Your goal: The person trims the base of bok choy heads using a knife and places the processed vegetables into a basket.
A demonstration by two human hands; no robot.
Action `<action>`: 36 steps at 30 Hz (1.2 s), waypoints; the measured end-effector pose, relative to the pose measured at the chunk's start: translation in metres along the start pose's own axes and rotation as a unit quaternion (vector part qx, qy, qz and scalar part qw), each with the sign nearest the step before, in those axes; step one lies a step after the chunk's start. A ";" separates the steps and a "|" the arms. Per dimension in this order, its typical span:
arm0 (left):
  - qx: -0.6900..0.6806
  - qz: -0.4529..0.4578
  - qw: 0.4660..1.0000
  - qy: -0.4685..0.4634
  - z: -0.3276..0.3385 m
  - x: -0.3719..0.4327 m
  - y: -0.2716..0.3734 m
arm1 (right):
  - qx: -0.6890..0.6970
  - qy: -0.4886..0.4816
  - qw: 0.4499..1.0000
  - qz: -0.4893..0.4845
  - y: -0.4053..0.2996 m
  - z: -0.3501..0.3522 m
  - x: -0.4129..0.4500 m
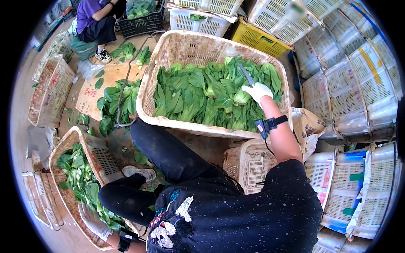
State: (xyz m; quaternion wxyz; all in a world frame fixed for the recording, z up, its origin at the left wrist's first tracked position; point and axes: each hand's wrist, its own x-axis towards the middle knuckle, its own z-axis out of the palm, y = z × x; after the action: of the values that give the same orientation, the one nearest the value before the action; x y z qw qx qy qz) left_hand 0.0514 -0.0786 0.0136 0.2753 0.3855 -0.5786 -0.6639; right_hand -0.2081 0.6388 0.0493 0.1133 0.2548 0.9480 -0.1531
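My right hand (258,92), in a white glove, grips a knife (246,75) whose blade points up and away over the greens. Just below these fingers lies the pale base of a bok choy head (241,97). Rows of bok choy (190,95) fill much of a large, dirt-stained plastic crate (202,126) in front of me. At lower left, my gloved left hand (94,221) reaches into a smaller crate (71,136), against loose bok choy leaves (82,170). Its fingers look extended, but whether they hold a leaf is unclear.
A bent metal rod (121,95) stands left of the large crate, beside bok choy (115,101) on cardboard (91,98). Crates (348,76) are stacked at right and behind. Under my right arm sits another crate (253,161). Someone in purple (87,15) sits at upper left.
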 end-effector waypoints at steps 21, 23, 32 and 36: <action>0.339 0.520 0.716 -0.319 0.212 -0.135 0.093 | 0.446 -0.549 0.679 -0.198 -0.188 0.058 -0.102; 0.439 0.544 0.643 -0.312 0.202 -0.138 0.103 | 0.408 -0.615 0.607 -0.294 -0.247 0.070 -0.153; -0.004 0.231 0.971 -0.059 0.070 -0.087 0.068 | 0.339 -0.426 0.591 -0.595 -0.391 0.130 -0.288; 0.047 0.131 0.987 0.085 0.021 -0.079 0.040 | 0.338 -0.196 0.569 -0.723 -0.398 0.157 -0.331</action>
State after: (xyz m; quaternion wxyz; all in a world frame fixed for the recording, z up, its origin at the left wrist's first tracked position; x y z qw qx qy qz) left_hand 0.0743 -0.0100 0.0692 0.3892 0.3739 -0.6295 -0.5590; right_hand -0.1133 0.1086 0.0931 0.0535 -0.5321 0.6500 -0.5400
